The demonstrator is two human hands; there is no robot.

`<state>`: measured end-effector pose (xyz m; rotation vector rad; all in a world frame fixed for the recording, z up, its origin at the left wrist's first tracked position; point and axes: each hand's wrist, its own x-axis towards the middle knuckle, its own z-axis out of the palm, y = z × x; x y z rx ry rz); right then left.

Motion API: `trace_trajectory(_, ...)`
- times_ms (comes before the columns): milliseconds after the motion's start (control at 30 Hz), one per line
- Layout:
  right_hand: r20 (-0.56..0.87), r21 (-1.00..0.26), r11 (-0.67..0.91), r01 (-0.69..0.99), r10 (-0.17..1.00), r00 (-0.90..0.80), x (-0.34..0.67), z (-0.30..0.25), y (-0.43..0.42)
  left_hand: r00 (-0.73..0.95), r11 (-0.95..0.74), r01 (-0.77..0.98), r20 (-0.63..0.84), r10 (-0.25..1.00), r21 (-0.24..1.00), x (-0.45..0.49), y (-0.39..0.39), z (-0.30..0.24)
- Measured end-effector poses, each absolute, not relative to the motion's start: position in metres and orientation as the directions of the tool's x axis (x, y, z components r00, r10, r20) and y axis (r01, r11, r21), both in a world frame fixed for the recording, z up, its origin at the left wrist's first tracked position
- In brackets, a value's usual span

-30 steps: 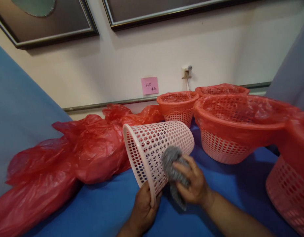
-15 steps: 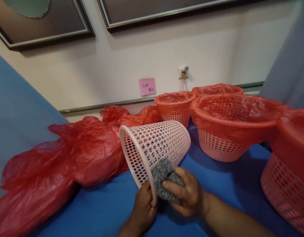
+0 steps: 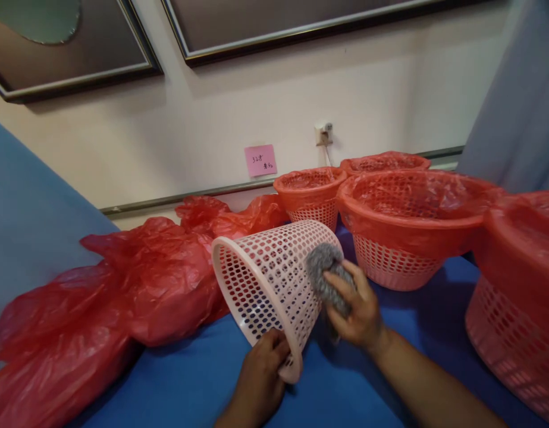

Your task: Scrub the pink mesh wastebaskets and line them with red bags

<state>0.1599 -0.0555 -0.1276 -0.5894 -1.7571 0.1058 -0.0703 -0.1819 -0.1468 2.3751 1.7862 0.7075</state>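
A pale pink perforated plastic basket (image 3: pixel 283 267) lies tipped on its side in the middle, its open mouth facing left and toward me. My left hand (image 3: pixel 265 368) grips the near lower part of its rim, fingers curled over the edge. In my right hand (image 3: pixel 357 309) is a grey fuzzy cloth (image 3: pixel 330 278), bunched up and held against the outer side of the basket near its base. My palm and some of the fingers behind the cloth are hidden.
Red plastic bags (image 3: pixel 167 279) lie heaped on the left of the blue-covered table (image 3: pixel 176 380). Several baskets lined with red bags stand behind and to the right, among them a wide one (image 3: pixel 390 261) and a near one (image 3: pixel 515 339). A pink note (image 3: pixel 260 160) and a socket (image 3: pixel 323 134) are on the wall.
My right hand has slid the cloth along the basket's side, from near the rim toward the base. My left hand keeps its hold on the rim; the view has shifted slightly.
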Motion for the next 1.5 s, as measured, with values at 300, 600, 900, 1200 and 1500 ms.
trace_trajectory(300,0.938,-0.12,0.992,0.038,0.126,-0.323,0.154,-0.11,-0.093,0.198,-0.361,0.749,0.332,0.922,0.555,-0.038,-0.192,-0.101)
trace_trajectory(600,0.644,-0.754,0.628,0.192,0.764,0.027,0.15,-0.131,-0.044,0.14,-0.349,0.786,0.404,0.904,0.51,-0.046,-0.185,-0.111)
trace_trajectory(900,0.735,-0.656,0.734,0.178,0.674,-0.074,0.15,-0.127,-0.05,0.202,-0.436,0.809,0.51,0.836,0.393,-0.052,-0.181,-0.14)
trace_trajectory(1200,0.85,-0.495,0.867,0.057,0.496,-0.175,0.147,-0.124,-0.082,0.228,-0.471,0.771,0.504,0.833,0.429,-0.057,-0.188,-0.153)
trace_trajectory(1500,0.196,-0.973,0.215,-0.084,0.962,0.188,0.164,-0.141,0.001,0.197,-0.471,0.786,0.561,0.804,0.4,-0.055,-0.185,-0.152)
